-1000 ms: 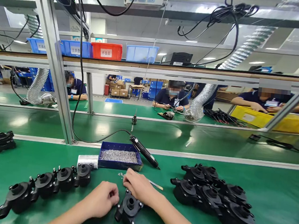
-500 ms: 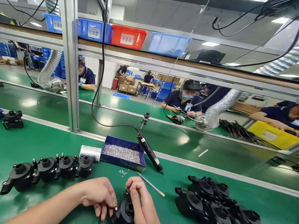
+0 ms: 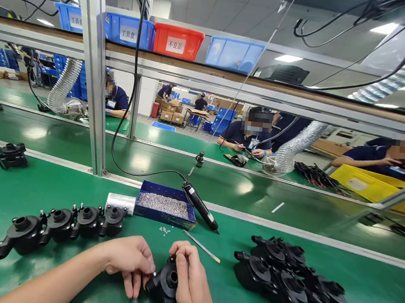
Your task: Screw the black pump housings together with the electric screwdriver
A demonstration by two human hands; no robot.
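A black pump housing (image 3: 167, 283) with a round central spout sits low in the middle of the view. My right hand (image 3: 193, 285) is wrapped round its right side, thumb near the spout. My left hand (image 3: 130, 264) is at the housing's left edge, thumb and forefinger pinched beside a lug with a small silver fastener. Whatever is between those fingertips is hidden. Beyond the hands lie several loose small fasteners (image 3: 164, 231) and a thin rod with a yellowish tip (image 3: 201, 246). A blue tray (image 3: 164, 219) holds a heap of tiny silver fasteners.
Several similar housings stand in a row (image 3: 59, 223) at left; another group (image 3: 291, 286) lies at right. A black electric screwdriver (image 3: 201, 207) hangs by its cord, leaning past the tray. A clear roll (image 3: 120, 203) lies beside the tray. A metal post (image 3: 96, 77) rises behind; co-workers sit across.
The view has shifted slightly, so the bench things appear a little further left. Both hands stay at the housing in nearly the same pose; the left fingertips remain at its left lug.
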